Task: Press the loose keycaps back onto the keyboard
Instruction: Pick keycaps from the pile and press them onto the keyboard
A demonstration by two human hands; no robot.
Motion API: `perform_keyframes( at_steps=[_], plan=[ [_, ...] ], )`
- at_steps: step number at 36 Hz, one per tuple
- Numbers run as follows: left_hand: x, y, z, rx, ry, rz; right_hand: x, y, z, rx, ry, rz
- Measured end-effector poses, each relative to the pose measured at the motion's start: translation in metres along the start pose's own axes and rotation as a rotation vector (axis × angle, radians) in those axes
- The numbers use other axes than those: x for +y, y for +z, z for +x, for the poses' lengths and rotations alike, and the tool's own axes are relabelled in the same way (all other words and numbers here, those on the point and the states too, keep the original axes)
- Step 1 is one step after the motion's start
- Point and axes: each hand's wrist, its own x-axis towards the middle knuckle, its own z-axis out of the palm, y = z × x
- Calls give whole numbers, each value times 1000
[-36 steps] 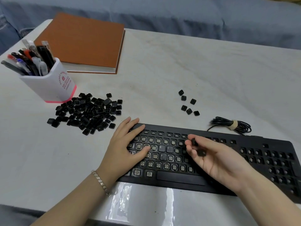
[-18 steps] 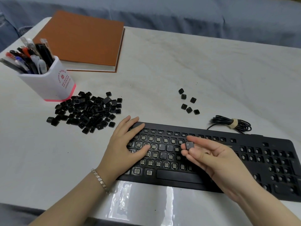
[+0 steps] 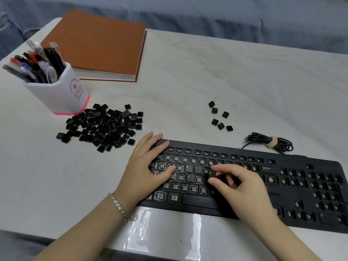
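Nearest the camera, the left wrist wears a metal link bracelet (image 3: 118, 206), and the left hand (image 3: 148, 166) lies flat on the left end of the black keyboard (image 3: 282, 194), its fingers straight and holding nothing, with the thumb tip beside the bare sockets left of the seated R key (image 3: 187, 167). The right hand (image 3: 243, 187) reaches in over the middle of the board, its other fingers curled, and pinches the H keycap (image 3: 211, 173) narrowly between thumb below and index finger above. The cap sits right at those fingertips, legend up, over the middle letter rows, one bare socket to the right of the seated F key (image 3: 190, 178); whether it touches the board cannot be told. Most other sockets are uncapped, though the T key (image 3: 197, 168) and spacebar (image 3: 199, 201) are in place. Beyond the keyboard's left corner a pile of loose keycaps (image 3: 105, 127) lies on the white table (image 3: 188, 72), and six keycaps (image 3: 220, 117) sit apart behind the middle. A bundled cable (image 3: 269, 143) rests behind the right part. Farther left stands a white pen holder (image 3: 60, 95) full of pens (image 3: 37, 66), and behind it lies a closed orange book (image 3: 98, 44).
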Motion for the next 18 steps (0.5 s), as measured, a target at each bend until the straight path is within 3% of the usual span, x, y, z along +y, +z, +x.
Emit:
perform_keyframes(
  at_steps=[7,18],
  plan=[
    [1,0,0,-6,-3,1,6,13,-3,-13,-248,-265],
    [0,0,0,-3,-1,2,11,19,-6,-3,-342,-446]
  ],
)
